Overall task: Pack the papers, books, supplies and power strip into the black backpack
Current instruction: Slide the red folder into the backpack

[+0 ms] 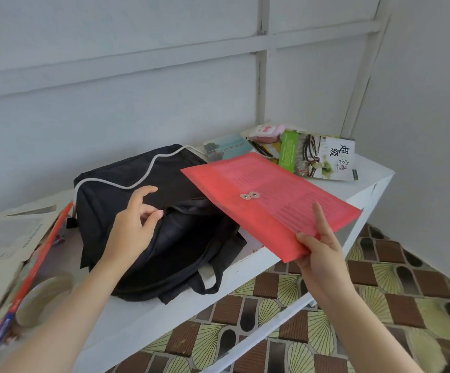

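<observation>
The black backpack (127, 184) lies flat on the white table (245, 273), its zipped mouth gaping toward me. My left hand (135, 224) pinches the upper edge of that opening. My right hand (318, 246) grips the near corner of a red translucent file envelope (269, 197) with papers inside; it hovers tilted over the bag's right side. A white cord (148, 170) runs across the backpack's top. A green-and-white book (318, 157) lies at the far right corner.
A small booklet (226, 146) and pink packets (266, 133) sit behind the envelope. At left lie newspapers (3, 243), a red-edged book (35, 262) and a tape roll (43, 300). White walls close in behind and to the right; patterned tiled floor (379, 305) lies below.
</observation>
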`<state>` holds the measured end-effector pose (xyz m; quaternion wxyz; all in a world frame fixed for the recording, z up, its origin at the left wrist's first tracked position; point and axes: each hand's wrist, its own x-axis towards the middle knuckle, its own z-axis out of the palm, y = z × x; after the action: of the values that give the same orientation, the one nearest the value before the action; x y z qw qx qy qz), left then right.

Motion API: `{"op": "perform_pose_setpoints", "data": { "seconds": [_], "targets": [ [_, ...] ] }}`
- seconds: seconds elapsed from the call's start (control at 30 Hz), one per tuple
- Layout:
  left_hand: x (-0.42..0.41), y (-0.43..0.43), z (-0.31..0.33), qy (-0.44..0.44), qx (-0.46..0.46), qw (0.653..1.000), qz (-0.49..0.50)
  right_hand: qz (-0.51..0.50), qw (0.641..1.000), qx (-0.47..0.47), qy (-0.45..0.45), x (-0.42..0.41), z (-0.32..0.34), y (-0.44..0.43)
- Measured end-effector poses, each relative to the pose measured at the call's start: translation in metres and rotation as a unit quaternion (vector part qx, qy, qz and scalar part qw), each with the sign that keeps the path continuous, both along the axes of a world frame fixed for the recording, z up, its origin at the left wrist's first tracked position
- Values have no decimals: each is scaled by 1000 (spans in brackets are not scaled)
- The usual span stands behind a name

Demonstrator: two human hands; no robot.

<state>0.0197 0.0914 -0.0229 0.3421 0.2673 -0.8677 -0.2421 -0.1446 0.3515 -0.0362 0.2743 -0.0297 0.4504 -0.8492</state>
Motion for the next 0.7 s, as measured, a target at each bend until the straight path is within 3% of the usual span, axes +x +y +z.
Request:
{"op": "perform_pose_setpoints", "data": {
  "seconds": [0.07,0.13,0.2,0.23,0.4,0.6,0.7],
  "targets": [
    [-1,-6,-10,-2,-159,987,2,-28,1000,6,-9,9,0,-2],
    [-1,-11,-19,20,-356,933,-53,-53,998,9,-13,18,1,-3],
    [-2,-18,-23,20,-445,886,-132,-74,997,6,-12,25,1,-3],
    [-2,-20,-23,9,-452,879,-155,-82,997,3,-12,29,0,-4],
    [2,-26,-20,-86,-356,915,-172,-111,994,11,-10,48,0,-10],
    [0,-26,-7,-269,-245,918,-158,-134,991,13,1,62,1,-17],
    [-2,-37,5,-250,-107,949,-162,-149,989,13,0,66,1,-21]
  ]
}}
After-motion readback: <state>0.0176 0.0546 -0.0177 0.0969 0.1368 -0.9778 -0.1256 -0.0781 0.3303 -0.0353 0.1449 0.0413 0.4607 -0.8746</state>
